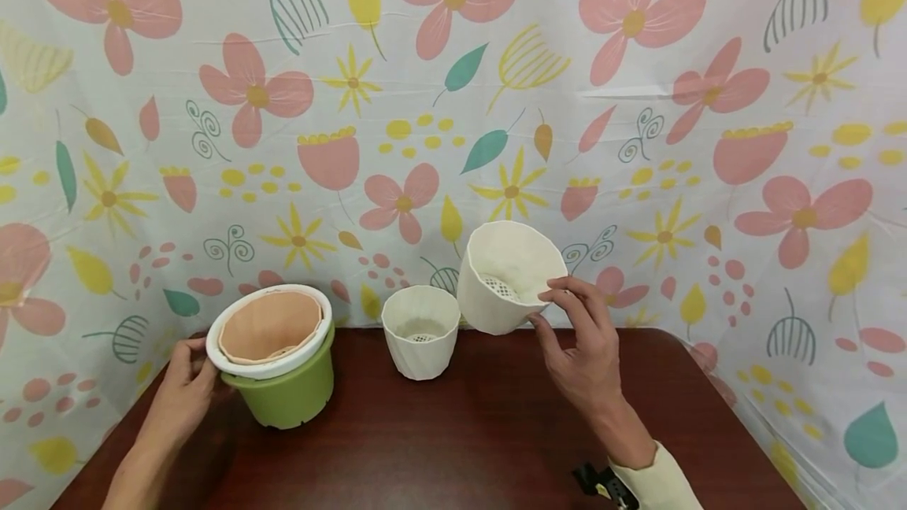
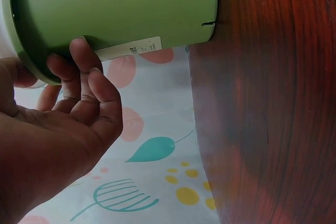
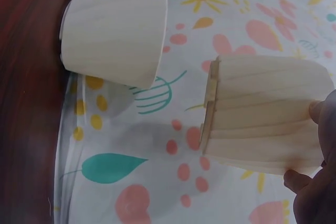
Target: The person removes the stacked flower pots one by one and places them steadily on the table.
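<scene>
Pinching a tilted ivory pot by its rim between thumb and fingers, the right hand holds it raised; the left hand grips the rim side of a green pot, where a white-rimmed pot and a peach pot nest. Between both hands, a smaller-looking pot stands upright on the table. The step seems to be moving the raised pot; next probably calls for levelling it, clear of its neighbour.

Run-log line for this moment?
left hand: grips pot stack | right hand: holds tilted white pot off table | other white pot: upright on table
</scene>
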Demonstrator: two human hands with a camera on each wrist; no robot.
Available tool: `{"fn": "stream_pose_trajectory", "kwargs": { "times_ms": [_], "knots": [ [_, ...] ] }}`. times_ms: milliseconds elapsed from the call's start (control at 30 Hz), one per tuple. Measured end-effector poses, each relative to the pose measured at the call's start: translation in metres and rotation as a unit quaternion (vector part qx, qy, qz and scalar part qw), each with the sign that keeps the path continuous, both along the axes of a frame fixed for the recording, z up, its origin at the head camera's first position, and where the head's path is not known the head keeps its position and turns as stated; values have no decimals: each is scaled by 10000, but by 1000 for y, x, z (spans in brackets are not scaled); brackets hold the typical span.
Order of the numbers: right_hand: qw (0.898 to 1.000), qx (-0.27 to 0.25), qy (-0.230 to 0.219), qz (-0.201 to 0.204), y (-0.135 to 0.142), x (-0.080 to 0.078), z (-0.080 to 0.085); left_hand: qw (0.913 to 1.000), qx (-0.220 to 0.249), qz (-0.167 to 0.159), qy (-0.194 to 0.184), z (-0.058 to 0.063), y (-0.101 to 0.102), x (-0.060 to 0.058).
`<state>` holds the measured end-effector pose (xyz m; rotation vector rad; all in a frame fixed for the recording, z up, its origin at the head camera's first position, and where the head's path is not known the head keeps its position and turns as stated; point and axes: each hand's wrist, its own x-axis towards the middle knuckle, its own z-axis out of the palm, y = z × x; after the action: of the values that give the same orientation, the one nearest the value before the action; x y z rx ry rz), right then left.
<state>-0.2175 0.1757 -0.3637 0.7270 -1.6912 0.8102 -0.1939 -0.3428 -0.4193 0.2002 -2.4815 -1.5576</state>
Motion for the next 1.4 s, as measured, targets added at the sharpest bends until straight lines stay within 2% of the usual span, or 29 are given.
{"fn": "stream_pose_trajectory", "kwargs": {
  "times_ms": [100, 300, 900, 1400],
  "knots": [
    [10000, 32, 19, -39, 3, 0, 0, 10000, 41, -73, 4, 0, 2, -1],
    [9999, 62, 24, -77, 7, -2, -2, 9995, 83, -67, -300, 4, 1, -3],
    [9999, 82, 41, -58, 7, -4, -9, 9997, 29, -128, -188, 4, -1, -2],
    [9994, 328, -39, -121, 21, -8, -19, 9999, 71, -102, 18, 1, 0, -1]
  ]
}}
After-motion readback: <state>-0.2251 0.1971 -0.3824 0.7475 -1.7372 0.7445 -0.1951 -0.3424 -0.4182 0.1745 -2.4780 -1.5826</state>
